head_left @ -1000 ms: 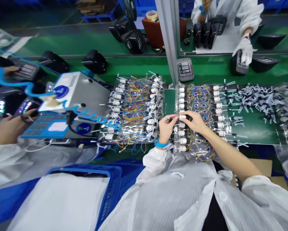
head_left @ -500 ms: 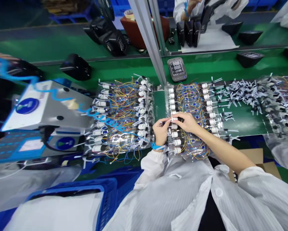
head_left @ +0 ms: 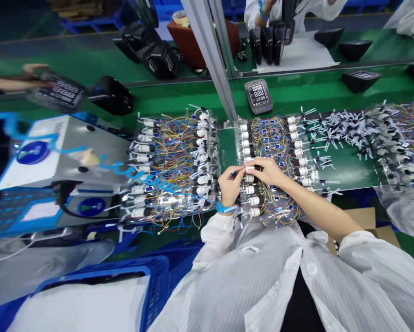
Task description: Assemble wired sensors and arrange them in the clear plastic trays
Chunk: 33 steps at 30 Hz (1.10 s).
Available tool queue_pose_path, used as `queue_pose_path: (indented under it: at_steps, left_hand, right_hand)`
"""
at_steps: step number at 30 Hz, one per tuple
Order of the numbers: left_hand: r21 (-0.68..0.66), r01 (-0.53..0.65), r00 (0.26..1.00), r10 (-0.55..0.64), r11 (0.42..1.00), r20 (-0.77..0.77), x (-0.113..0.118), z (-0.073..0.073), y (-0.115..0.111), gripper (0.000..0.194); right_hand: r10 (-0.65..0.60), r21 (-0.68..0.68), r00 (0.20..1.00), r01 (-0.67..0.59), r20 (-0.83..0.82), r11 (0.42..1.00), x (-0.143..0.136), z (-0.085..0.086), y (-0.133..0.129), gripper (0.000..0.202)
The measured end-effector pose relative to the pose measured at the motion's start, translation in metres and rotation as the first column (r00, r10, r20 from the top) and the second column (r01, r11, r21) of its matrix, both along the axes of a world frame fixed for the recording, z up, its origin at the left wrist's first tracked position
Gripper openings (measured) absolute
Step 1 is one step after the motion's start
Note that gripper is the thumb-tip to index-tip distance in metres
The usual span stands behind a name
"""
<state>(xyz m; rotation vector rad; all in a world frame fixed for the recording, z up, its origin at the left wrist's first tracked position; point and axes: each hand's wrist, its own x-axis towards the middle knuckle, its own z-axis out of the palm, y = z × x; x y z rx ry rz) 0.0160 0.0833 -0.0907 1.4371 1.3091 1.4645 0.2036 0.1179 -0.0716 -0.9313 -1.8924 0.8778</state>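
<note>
My left hand [head_left: 231,185], with a blue band at its wrist, is closed in a pinch beside the left ends of the right-hand row of wired parts. Fingertips of my right hand [head_left: 267,171] meet it there, pinching a small white cylindrical part [head_left: 249,169] with a dark piece near the left fingers. Under and around both hands lie white cylinders [head_left: 250,189] joined by yellow and blue wires [head_left: 271,138] on clear plastic. A second group of wired parts [head_left: 174,161] lies left of my left hand.
A grey-white machine [head_left: 64,157] stands at the left, with a blue coiled hose over it. A metal post [head_left: 210,55] rises behind my hands, near a display device [head_left: 258,97]. White-and-black pieces [head_left: 348,131] are heaped at the right. A blue crate [head_left: 154,290] is below left.
At the left, another person's hand now holds a display device above the machine. My hands stay together at nearly the same place; the whole view has shifted slightly.
</note>
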Motion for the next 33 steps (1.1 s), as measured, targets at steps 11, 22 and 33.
queue_pose_path:
  at_steps: [11, 22, 33]
  left_hand:
    - [-0.029, -0.073, 0.995, 0.074, 0.997, 0.06, 0.0, -0.007, -0.001, 0.019]
    - [-0.025, 0.028, 0.997, -0.026, 0.999, 0.072, -0.001, -0.014, 0.004, 0.024]
    - [-0.029, -0.008, 0.996, 0.01, 1.0, 0.091, 0.0, -0.008, 0.003, 0.028]
  right_hand:
    - [0.018, -0.059, 0.999, -0.021, -0.049, 0.998, 0.002, 0.003, -0.002, 0.022]
    - [0.054, -0.117, 0.995, -0.063, -0.078, 0.991, 0.005, 0.001, -0.002, 0.022]
    - [0.015, -0.119, 0.993, -0.029, -0.121, 0.992, 0.004, 0.004, -0.003, 0.025]
